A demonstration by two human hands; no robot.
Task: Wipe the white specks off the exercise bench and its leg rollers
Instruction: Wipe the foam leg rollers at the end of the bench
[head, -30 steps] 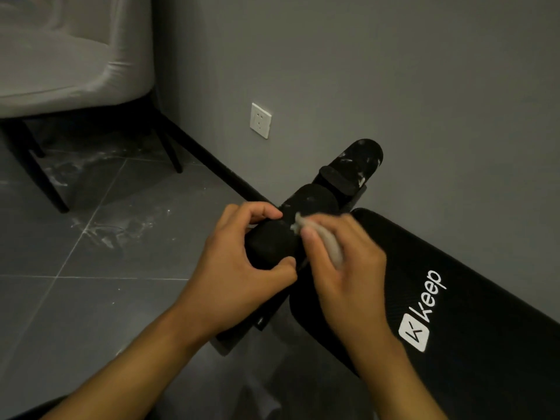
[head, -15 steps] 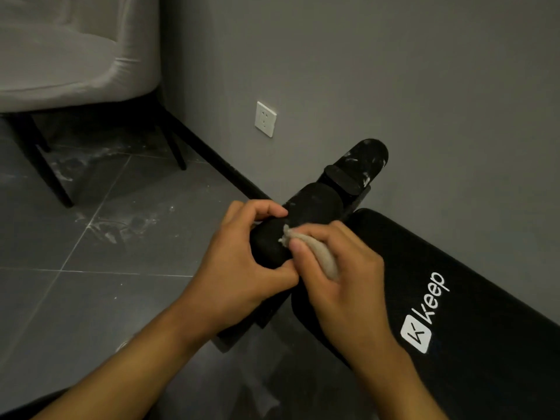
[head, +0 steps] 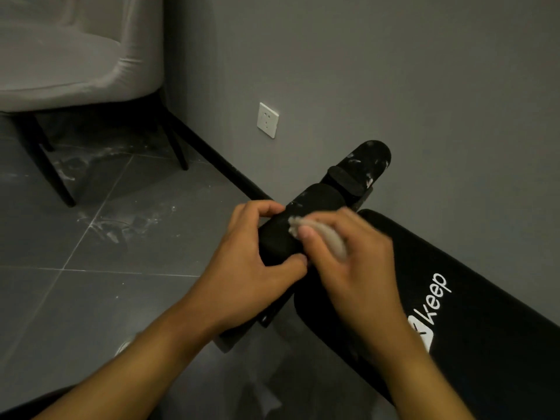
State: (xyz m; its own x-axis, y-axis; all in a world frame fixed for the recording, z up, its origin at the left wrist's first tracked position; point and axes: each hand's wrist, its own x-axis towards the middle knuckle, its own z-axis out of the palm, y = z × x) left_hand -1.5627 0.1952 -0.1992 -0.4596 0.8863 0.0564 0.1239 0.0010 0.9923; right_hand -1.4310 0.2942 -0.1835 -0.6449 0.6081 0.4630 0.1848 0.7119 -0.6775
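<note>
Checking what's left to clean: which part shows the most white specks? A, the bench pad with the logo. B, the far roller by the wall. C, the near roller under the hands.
B: the far roller is streaked with white marks, the near roller has only a few, and the bench pad looks plain black.

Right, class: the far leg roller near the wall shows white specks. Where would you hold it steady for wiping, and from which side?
Probably wrap fingers round the far leg roller at its upper free end, from the left: it is cylindrical, the wall crowds its right, and a strap crosses its lower part.
</note>
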